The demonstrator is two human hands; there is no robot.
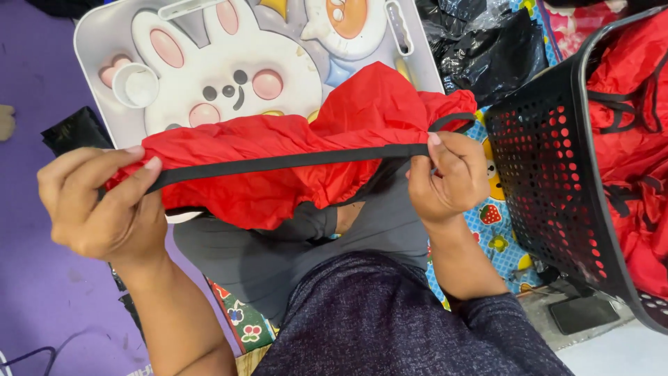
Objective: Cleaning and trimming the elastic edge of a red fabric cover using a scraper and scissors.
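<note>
Over the person's lap, above a lap tray (104, 42) with cartoon rabbit print, hangs the red cloth cover (278, 160): thin crinkled fabric, looks light, limp, probably a bit slick. Black perforated basket (550, 174) at right holds more red fabric (640, 139) with black straps. Black binding strap (292, 161) along the cover's edge is pulled taut between both hands; firmest place to hold, since the cloth bunches. Left hand (97, 202) grip: thumb and fingers pressed together on the strap's end. Right hand (449, 177) grip: fingertips pinching the strap beside its loop (452, 120).
</note>
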